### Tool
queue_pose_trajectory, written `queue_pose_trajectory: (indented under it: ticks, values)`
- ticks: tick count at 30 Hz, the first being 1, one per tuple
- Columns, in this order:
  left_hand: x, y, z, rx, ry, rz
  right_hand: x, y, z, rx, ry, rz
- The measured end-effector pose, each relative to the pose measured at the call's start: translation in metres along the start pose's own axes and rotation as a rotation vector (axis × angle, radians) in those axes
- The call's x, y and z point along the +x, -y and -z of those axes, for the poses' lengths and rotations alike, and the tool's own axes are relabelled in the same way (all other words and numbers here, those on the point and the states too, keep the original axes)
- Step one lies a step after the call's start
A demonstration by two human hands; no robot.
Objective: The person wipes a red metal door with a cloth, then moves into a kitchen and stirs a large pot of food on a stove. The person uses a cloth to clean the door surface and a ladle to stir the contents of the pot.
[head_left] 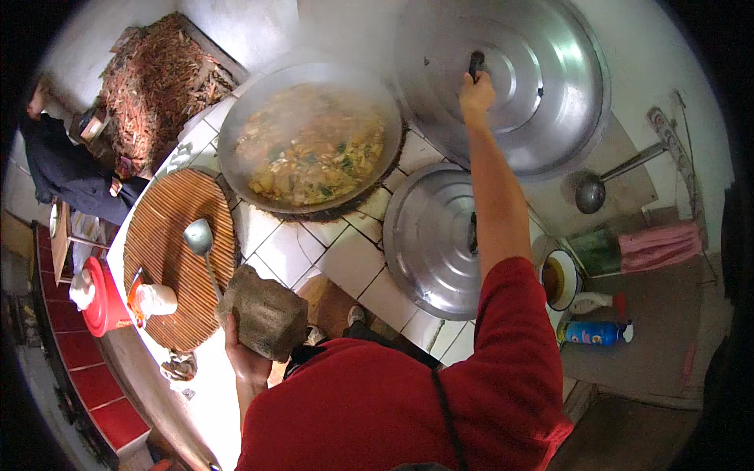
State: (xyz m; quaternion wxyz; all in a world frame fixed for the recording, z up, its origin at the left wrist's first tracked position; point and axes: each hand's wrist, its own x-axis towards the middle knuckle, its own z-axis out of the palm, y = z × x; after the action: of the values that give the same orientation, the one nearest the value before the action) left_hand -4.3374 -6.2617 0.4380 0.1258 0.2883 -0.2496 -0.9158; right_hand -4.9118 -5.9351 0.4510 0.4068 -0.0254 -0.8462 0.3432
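Note:
My right hand (477, 97) is closed around the black handle of a large round metal lid (565, 86) at the far right. Whether the lid is lifted or leans on the wall, I cannot tell. Left of it, a big wok (229, 153) is full of steaming food (314, 149), yellowish chunks with green pieces. Low on the left, my left hand (247, 363) grips a rough grey-brown block (263, 314); its material is unclear. Beyond that block, a metal ladle (199, 237) lies on a round slatted wooden cover (169, 290), its handle end hidden by the block.
A smaller metal lid (432, 235) lies on the white tiled stove top (345, 263). At right are a hanging ladle (591, 192), a bowl (571, 271) and a blue bottle (593, 333). A white cup (157, 299), a red bucket (102, 298), firewood (157, 78) and another person (71, 165) are at left.

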Motion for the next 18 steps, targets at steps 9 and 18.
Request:
queue_pose_trajectory:
  ticks: [9,18]
  values:
    - [0.002,0.003,-0.003,0.018,0.063,-0.007,0.017,-0.008,0.007,-0.156,0.094,-0.035]
    - [0.001,0.004,-0.009,0.022,0.065,0.006,0.022,0.020,0.001,-0.146,0.179,-0.050]
